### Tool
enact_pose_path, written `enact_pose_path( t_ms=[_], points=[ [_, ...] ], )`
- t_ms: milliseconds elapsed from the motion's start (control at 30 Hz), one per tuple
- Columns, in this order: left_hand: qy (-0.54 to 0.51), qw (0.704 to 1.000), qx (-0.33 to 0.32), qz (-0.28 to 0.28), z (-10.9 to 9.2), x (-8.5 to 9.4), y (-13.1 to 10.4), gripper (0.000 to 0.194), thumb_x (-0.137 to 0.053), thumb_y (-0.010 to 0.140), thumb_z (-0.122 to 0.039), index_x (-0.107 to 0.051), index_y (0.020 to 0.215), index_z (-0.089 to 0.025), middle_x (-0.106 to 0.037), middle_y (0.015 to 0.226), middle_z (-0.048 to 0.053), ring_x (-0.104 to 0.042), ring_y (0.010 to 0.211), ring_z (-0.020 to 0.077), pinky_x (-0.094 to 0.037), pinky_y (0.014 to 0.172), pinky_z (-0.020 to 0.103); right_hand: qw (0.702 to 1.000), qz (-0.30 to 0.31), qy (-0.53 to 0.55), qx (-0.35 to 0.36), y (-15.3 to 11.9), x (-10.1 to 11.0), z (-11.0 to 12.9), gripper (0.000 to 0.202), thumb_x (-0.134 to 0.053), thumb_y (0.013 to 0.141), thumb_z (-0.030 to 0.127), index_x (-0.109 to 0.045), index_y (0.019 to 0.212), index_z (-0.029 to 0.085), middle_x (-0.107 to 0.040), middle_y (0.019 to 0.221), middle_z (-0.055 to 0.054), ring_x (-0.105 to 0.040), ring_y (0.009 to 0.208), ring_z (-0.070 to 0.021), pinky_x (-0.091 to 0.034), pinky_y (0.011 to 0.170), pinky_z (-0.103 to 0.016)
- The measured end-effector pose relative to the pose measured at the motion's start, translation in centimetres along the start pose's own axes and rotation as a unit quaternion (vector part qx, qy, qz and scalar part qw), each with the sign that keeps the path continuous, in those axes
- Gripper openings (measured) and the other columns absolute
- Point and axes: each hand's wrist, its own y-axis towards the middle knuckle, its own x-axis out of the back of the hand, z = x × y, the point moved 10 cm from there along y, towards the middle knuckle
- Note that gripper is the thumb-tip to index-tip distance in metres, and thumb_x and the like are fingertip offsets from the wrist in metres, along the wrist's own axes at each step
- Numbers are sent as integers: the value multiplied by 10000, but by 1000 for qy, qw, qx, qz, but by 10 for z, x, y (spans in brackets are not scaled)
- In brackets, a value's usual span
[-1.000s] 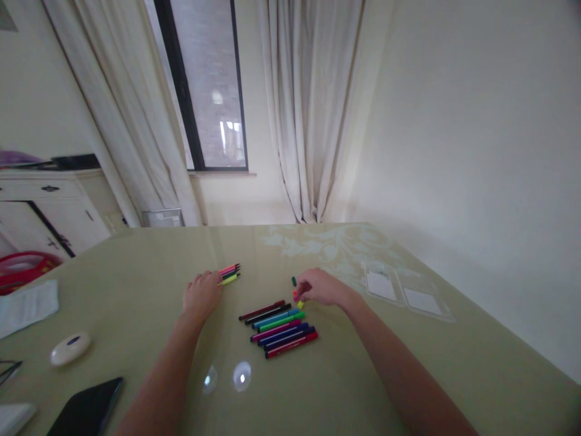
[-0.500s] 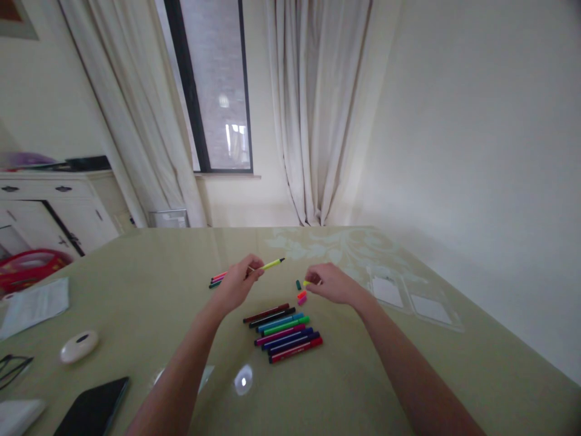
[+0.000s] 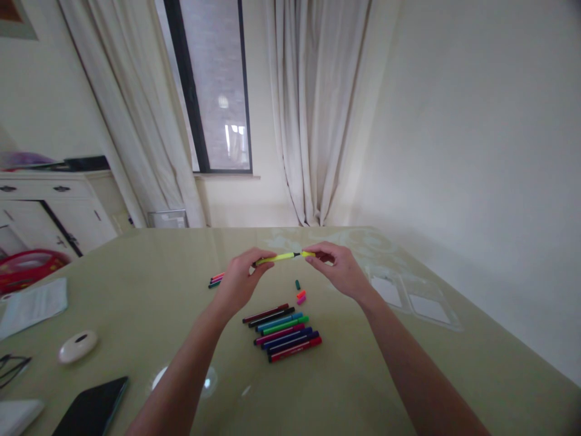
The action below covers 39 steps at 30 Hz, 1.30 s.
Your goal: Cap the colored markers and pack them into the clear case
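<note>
Pinched in my left hand (image 3: 242, 275) is a yellow marker (image 3: 282, 257), its dark tip pointing right. The fingers of my right hand (image 3: 334, 266) are closed on a yellow cap (image 3: 308, 254), lined up with the marker's tip and right at it; whether they touch I cannot tell. Below lies a row of several capped markers (image 3: 284, 331) in different colours. Loose caps rest between my hands: a dark green cap (image 3: 298, 284), and an orange cap (image 3: 301, 294) beside a pink cap (image 3: 301, 300). Several markers (image 3: 216, 279) lie partly hidden behind my left hand.
A clear plastic case (image 3: 415, 301) lies open at right on the table (image 3: 363, 375). To the left are a white oval object (image 3: 78, 346), a black tablet-like object (image 3: 93, 407), glasses (image 3: 13, 368) and papers (image 3: 34, 306). The wall borders the table's right edge.
Both hands have risen and come together. My right hand has lifted the yellow cap from near the loose caps up to the marker's tip.
</note>
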Motion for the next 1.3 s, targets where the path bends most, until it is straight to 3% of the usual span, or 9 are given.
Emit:
enact_pose_path(
  t_ms=[267,467,867,1067,1167,1300],
  points=[
    [3,1000,-7,12,-4,-4,1,166,-633,956,-311,-742,1054,-233,-759,982,43,-694,874,194,-547,815,303,1000,22,18,9,-1,-6,6,242,-700,915,386,-800,1068,227,-764,959,-60,-681,805,-182,-552,747,-294],
    [-19,1000,-11,-19,-12,4,2,134,-699,918,-308,-772,1000,-230,-785,957,39,-711,864,195,-551,823,306,999,39,7,21,-1,-9,10,197,-713,916,344,-812,1050,238,-761,905,-48,-676,801,-184,-528,754,-301],
    [-54,996,-13,-64,-16,17,0,115,-744,883,-332,-809,935,-252,-798,922,35,-727,824,192,-582,770,303,998,30,57,9,-5,-14,13,224,-710,910,382,-813,1035,227,-746,869,-54,-678,741,-178,-548,691,-296],
    [-43,998,-10,-51,-22,16,0,147,-745,887,-364,-809,945,-244,-797,936,41,-724,832,191,-578,770,298,996,24,90,-14,-3,-16,7,236,-734,882,389,-798,1005,198,-752,876,-54,-691,752,-184,-550,693,-296],
    [-57,998,18,-20,-5,9,1,239,-693,918,-440,-805,957,-233,-800,941,50,-723,841,191,-574,765,290,997,52,59,-24,-3,-22,2,193,-756,864,368,-789,944,196,-755,859,-42,-679,752,-178,-539,716,-295],
    [-21,989,122,-79,61,32,-10,405,-493,1007,-481,-748,1133,-193,-796,1058,91,-739,904,212,-593,743,301,993,115,0,-12,-8,-44,-5,88,-798,813,267,-801,871,200,-709,883,-36,-644,791,-165,-510,752,-281]
  ],
)
